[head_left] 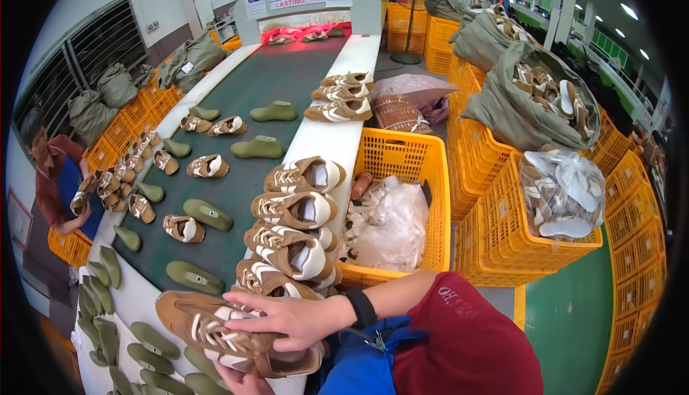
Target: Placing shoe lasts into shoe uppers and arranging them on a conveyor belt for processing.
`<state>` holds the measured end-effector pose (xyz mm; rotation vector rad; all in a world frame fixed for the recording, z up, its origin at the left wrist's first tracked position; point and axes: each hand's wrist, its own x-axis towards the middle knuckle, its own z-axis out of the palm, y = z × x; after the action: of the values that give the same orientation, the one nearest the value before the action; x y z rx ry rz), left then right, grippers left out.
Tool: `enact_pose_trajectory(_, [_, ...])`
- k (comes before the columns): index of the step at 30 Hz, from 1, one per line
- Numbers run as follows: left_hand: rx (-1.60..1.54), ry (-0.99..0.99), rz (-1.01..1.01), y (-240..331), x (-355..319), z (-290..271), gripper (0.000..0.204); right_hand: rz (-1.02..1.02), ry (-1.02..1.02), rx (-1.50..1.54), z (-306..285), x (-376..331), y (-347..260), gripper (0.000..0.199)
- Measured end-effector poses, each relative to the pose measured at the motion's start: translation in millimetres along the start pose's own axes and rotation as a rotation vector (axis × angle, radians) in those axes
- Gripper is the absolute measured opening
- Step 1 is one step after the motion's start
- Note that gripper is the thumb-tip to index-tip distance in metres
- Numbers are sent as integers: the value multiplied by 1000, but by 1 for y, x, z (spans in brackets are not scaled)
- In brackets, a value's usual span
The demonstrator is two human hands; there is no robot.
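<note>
A brown and cream lace-up sneaker (188,317) is between my hands, its toe pointing left. My right hand (291,317) lies across its upper by the laces, gripping it from above. My left hand (244,381) holds it from below, near the lower edge; most of that hand's fingers are hidden. Just beyond, a row of matching sneakers (283,246) lines the white ledge (331,137) of the conveyor. Green shoe lasts (152,339) lie in a group to the left of the sneaker I hold.
The green conveyor belt (237,119) carries scattered sneakers and lasts. Right of the ledge stands a yellow crate (439,215) with crumpled plastic. Stacked crates (495,230) and a sack of shoes (502,101) stand farther right. Across the belt, a co-worker (61,172) handles a shoe.
</note>
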<state>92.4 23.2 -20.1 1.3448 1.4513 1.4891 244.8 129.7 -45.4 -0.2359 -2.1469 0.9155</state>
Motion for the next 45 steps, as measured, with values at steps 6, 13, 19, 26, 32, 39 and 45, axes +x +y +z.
enact_pose_trajectory(6, [-477, 110, -148, -46, 2, -31, 55, -98, 37, -172, 10, 5, 8, 59])
enact_pose_trajectory(13, [-42, 101, 11, -54, -3, -48, 44, -85, 105, 21, 9, 15, -1, 41])
enact_pose_trajectory(19, [-604, 187, -55, -40, -1, -53, 40, -84, 106, 53, -4, 29, 0, 41])
enact_pose_trajectory(26, [-224, 115, 79, -19, 6, -26, 76, -17, 228, -281, 12, 37, -6, 28])
enact_pose_trajectory(32, [843, 48, 246, -12, 11, -26, 107, -43, 281, -369, 23, 33, -5, 28])
enact_pose_trajectory(39, [771, 106, 425, -6, 6, -24, 52, -73, 260, -318, 27, 31, -13, 33])
enact_pose_trajectory(45, [630, 279, 521, -6, 4, -17, 20, -60, 239, -314, 24, 28, -22, 36])
